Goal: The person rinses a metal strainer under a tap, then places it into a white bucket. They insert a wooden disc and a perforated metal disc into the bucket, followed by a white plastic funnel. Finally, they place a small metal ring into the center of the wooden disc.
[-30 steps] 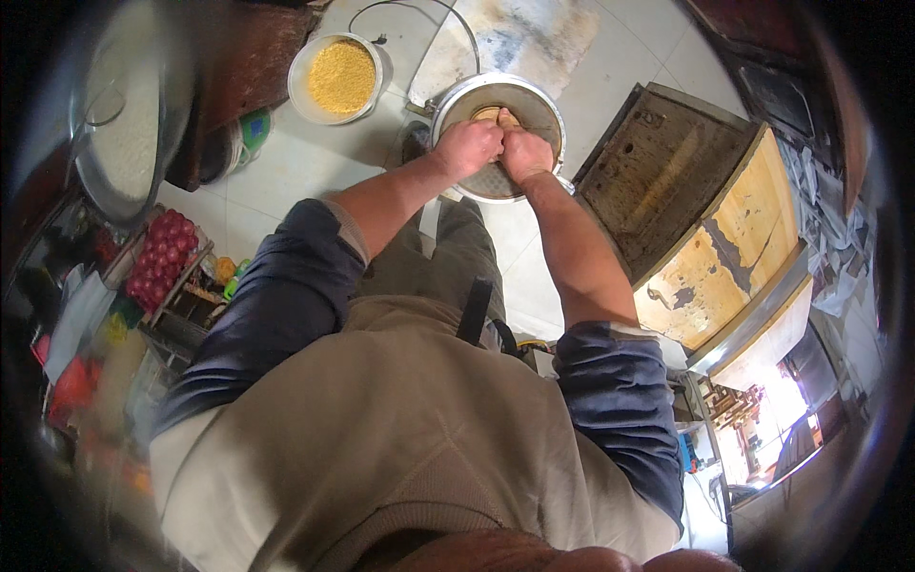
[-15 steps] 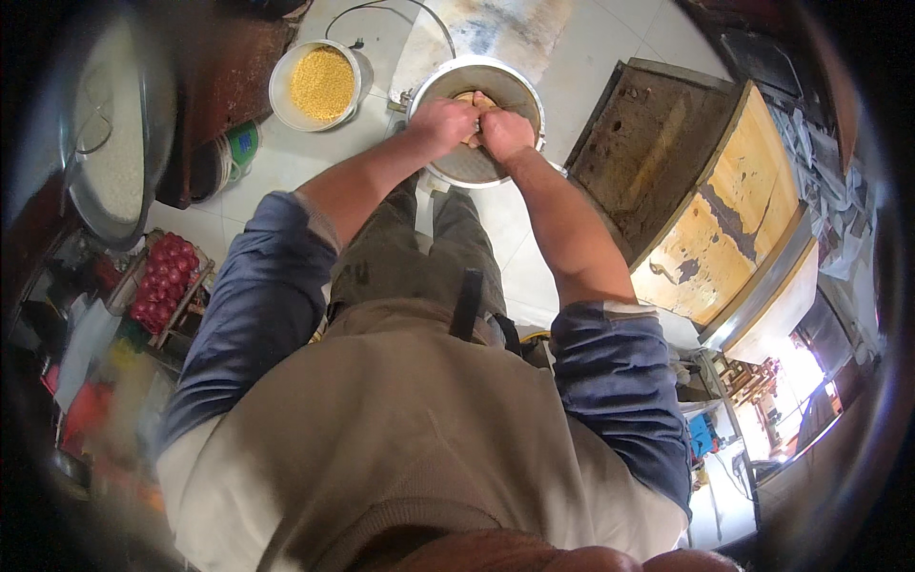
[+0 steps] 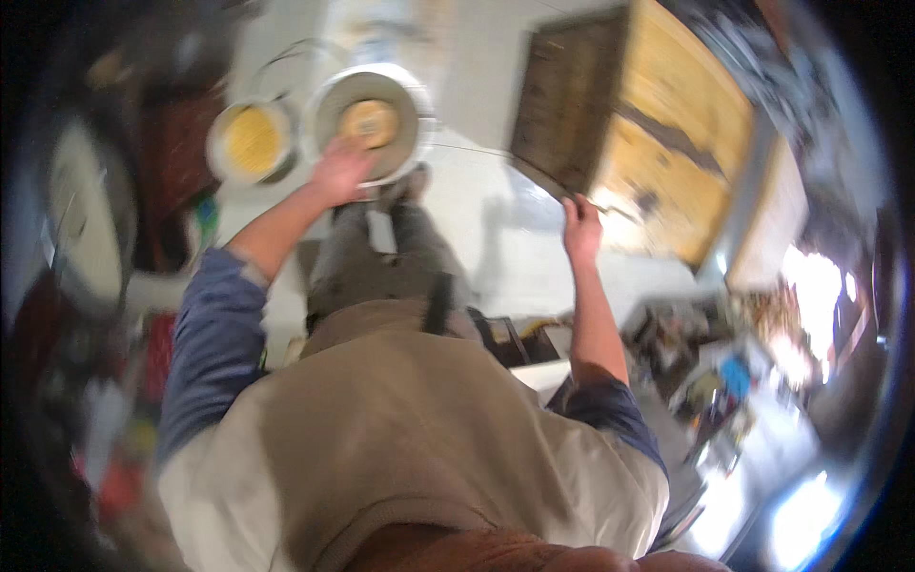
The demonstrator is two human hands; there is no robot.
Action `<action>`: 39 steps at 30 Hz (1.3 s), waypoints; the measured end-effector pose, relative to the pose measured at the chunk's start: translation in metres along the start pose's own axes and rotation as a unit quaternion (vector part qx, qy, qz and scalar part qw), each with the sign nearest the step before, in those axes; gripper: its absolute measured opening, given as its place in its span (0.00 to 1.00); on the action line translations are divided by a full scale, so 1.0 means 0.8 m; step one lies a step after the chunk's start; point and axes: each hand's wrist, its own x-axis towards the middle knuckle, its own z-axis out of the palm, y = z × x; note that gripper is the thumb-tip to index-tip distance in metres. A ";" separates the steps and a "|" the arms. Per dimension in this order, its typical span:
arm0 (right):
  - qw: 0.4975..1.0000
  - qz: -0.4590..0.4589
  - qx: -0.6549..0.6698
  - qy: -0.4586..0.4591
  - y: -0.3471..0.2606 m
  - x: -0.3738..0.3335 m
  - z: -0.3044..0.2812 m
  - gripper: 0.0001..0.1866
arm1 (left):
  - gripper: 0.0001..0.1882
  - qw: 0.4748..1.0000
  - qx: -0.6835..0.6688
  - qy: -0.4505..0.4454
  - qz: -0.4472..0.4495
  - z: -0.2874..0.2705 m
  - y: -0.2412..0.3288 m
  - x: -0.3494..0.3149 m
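A round tan disc with a darker middle lies in the white-rimmed round tub, whose inside is greyish. My left hand is over the tub's near rim, its fingers stretched toward the disc and holding nothing that I can see. Off to the right, my right hand is raised by the lower corner of a worn wooden box with a dark side. Motion blurs its fingers, so I cannot make out whether it touches the box or grips anything.
A white bucket of yellow grain stands left of the tub. Farther left is a large metal basin with pale contents. A dark cable runs across the tiled floor. Mixed clutter fills the right side.
My hands were together inside the tub over the disc; now they are apart. My right hand has moved out to the right, and the disc shows uncovered. The whole view has shifted.
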 end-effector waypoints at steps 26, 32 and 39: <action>0.990 -0.079 -0.053 -0.106 0.055 0.052 -0.047 0.14 | 0.47 0.998 -0.010 0.012 -0.053 0.014 0.001 0.001; 0.918 -0.205 0.040 -0.338 -0.222 0.052 0.103 0.20 | 0.45 1.000 0.012 0.018 -0.012 0.019 -0.030 -0.003; 0.762 -0.430 -0.238 -0.422 -0.393 0.124 0.253 0.20 | 0.46 0.994 0.083 -0.011 0.073 0.011 -0.076 -0.006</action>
